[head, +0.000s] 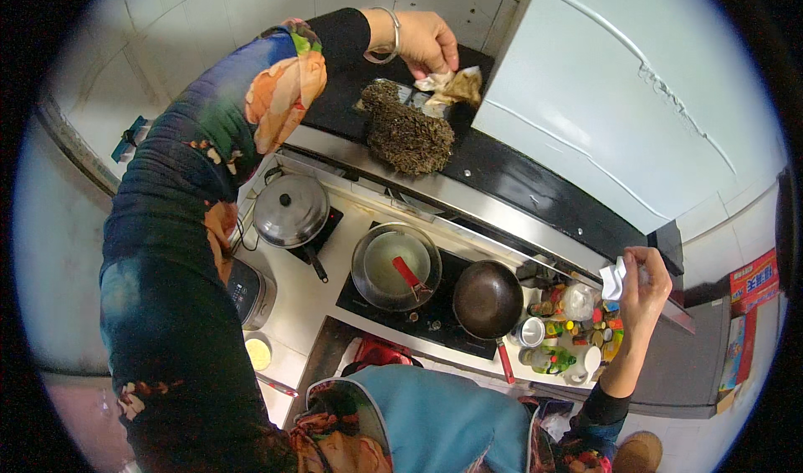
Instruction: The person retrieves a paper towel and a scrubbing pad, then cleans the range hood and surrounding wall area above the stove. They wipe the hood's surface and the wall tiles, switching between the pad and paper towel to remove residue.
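Note:
My left hand [433,43], with a silver bangle at the wrist, pinches a crumpled, brown-stained paper towel [463,87] above the black top of the range hood [514,175]. Just below it lies a dark, bristly, matted clump [411,131] on the hood, partly over something clear like plastic. My right hand [649,281] is raised at the right end of the hood and holds a folded white paper towel [613,280] between thumb and fingers. Several small white bits lie on the hood's black top.
Below the hood, a lidded steel pan [292,209], a glass-rimmed pot of liquid [396,266] and a dark frying pan [488,299] stand on the cooktops. Bottles and jars [555,357] crowd the counter's right end. A pale cabinet [602,90] juts out above the hood.

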Demonstrator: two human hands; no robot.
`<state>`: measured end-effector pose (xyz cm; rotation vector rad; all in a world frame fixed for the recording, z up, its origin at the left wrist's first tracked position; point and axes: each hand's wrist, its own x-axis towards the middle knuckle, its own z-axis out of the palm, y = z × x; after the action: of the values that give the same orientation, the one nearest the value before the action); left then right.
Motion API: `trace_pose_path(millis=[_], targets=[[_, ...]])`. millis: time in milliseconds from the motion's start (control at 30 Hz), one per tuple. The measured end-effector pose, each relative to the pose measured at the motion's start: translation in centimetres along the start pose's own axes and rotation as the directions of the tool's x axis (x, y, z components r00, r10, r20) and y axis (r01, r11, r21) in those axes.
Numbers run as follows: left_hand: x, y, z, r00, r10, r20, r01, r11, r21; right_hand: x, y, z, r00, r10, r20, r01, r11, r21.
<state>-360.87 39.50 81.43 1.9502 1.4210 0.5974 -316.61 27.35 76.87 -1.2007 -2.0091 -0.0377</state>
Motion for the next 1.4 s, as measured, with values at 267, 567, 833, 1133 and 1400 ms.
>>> trace_pose_path(millis=[267,567,833,1133,1400], targets=[[0.4,1.9,3.3,0.993,-0.007,-0.122,0.066,0.871,0.487,0.2,0.0,-0.2,0.999,-0.044,-0.015,0.044,0.999,-0.006],[-1.5,7.6,6.8,0.988,-0.141,0.068,0.076,0.811,0.58,0.1,0.4,-0.3,0.994,-0.097,-0.046,0.097,0.995,0.006],[-2.7,12.6,14.8,0.991,-0.034,-0.129,0.119,0.66,0.741,-0.4,1.3,-0.5,0.994,-0.072,-0.077,0.068,0.997,-0.047],[0.8,16.1,19.6,0.955,0.291,-0.051,-0.232,0.847,0.479,-0.6,2.0,-0.7,0.996,-0.055,-0.068,0.052,0.997,-0.052],[-3.3,18.8,16.3,0.852,0.451,-0.266,-0.327,0.855,0.403,0.5,3.1,-3.3,0.951,0.276,-0.137,-0.125,0.753,0.645]])
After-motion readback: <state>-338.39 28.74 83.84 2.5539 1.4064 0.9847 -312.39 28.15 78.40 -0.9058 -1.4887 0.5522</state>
